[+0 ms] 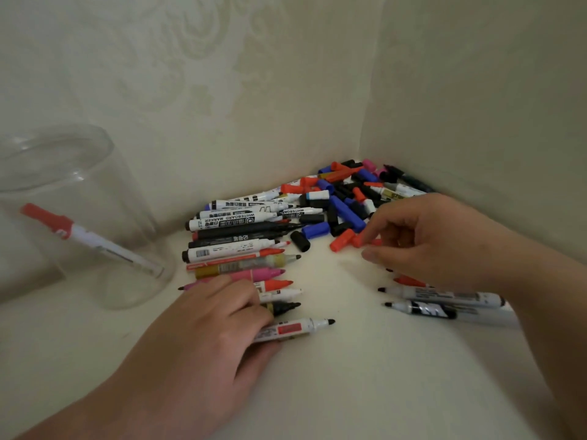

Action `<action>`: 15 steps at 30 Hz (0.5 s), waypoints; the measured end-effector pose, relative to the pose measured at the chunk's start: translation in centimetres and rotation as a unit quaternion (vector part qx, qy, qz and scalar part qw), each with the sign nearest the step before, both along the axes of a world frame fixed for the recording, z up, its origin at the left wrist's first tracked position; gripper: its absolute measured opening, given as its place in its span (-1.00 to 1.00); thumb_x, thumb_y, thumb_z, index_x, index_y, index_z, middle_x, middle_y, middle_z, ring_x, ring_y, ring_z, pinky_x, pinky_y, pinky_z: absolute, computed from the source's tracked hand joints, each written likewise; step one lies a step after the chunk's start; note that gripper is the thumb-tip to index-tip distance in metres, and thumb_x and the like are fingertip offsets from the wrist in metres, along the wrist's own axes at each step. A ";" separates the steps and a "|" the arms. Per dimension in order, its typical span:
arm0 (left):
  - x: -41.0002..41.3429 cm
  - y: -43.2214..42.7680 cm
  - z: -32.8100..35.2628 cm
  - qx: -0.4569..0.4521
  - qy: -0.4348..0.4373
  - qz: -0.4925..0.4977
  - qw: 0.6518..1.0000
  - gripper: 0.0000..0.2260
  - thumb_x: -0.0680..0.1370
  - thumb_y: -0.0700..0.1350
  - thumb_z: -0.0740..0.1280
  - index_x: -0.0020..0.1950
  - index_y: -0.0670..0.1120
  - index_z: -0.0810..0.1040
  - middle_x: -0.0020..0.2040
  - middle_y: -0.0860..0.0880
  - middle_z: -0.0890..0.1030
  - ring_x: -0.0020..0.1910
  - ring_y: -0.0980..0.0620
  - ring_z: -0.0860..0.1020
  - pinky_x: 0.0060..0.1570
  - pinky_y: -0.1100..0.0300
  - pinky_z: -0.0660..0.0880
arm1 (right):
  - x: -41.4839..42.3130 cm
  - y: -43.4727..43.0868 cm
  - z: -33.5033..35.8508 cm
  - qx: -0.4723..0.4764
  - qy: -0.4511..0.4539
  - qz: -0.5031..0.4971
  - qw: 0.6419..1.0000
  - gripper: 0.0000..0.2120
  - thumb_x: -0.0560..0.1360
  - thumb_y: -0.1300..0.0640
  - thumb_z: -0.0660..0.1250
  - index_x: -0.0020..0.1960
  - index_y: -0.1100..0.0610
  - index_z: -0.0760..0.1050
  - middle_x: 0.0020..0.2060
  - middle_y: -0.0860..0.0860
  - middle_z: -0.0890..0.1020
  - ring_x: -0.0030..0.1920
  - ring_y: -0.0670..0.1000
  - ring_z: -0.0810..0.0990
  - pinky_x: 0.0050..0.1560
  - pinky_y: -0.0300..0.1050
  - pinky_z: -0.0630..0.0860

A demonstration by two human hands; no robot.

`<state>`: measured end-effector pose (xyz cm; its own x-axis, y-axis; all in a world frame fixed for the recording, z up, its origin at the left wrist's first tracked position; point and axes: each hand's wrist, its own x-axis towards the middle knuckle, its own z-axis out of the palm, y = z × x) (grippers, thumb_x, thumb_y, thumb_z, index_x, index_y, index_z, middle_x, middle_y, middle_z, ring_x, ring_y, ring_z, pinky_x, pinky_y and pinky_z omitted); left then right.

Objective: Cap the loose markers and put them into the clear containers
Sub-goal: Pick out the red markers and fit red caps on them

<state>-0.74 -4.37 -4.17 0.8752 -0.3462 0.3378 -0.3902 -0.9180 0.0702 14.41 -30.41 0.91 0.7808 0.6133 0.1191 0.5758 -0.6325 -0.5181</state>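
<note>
The left grip point(206, 325) is clamped round a white uncapped marker with a red label point(295, 328), whose black tip points toward the right grip point(438, 246). The right grip pinches a small red plastic cap point(362, 241) low on the cream surface point(333, 376), at the near edge of a heap of loose red, blue and black caps point(343, 201). Just beyond the left grip lies a row of uncapped markers point(235, 239) (tips toward the right grip). Well to its left stands a clear plastic container point(63, 173) with one red-capped white marker point(92, 239) leaning inside.
</note>
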 end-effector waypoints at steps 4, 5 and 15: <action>0.0 -0.2 -0.3 -0.008 -0.025 -0.004 1.000 -0.75 0.59 0.11 0.24 -0.06 0.02 0.65 -0.11 0.12 0.53 -0.13 0.05 0.55 -0.16 0.07 0.56 | 1.1 -1.5 0.5 0.076 0.002 -0.038 0.996 -0.93 0.40 -0.05 0.49 -0.16 -0.10 0.63 -0.42 -0.12 0.61 -0.48 -0.14 0.47 -0.36 -0.14 0.45; -0.1 -0.3 -0.2 -0.024 -0.032 -0.003 0.999 -0.75 0.60 0.12 0.24 -0.04 0.02 0.64 -0.08 0.13 0.54 -0.10 0.07 0.56 -0.11 0.11 0.54 | 1.4 -1.9 0.7 0.089 0.003 -0.043 0.995 -0.94 0.41 -0.03 0.50 -0.16 -0.11 0.63 -0.41 -0.08 0.62 -0.47 -0.08 0.50 -0.35 -0.08 0.49; 2.3 -6.8 4.1 -0.815 0.328 -0.013 0.478 -0.78 0.54 -0.17 0.33 0.01 -0.33 0.63 -0.10 -0.32 0.66 -0.27 -0.17 0.66 -0.39 0.06 0.62 | 1.2 -1.5 0.9 0.128 0.031 -0.016 0.991 -0.93 0.41 0.00 0.52 -0.19 -0.12 0.65 -0.49 -0.08 0.57 -0.52 -0.16 0.41 -0.46 -0.31 0.36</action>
<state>1.54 -11.21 -0.11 0.9803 -0.1049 -0.1674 0.1972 0.5684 0.7987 15.58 -31.91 1.82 0.8099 0.5438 0.2200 0.5202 -0.4924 -0.6978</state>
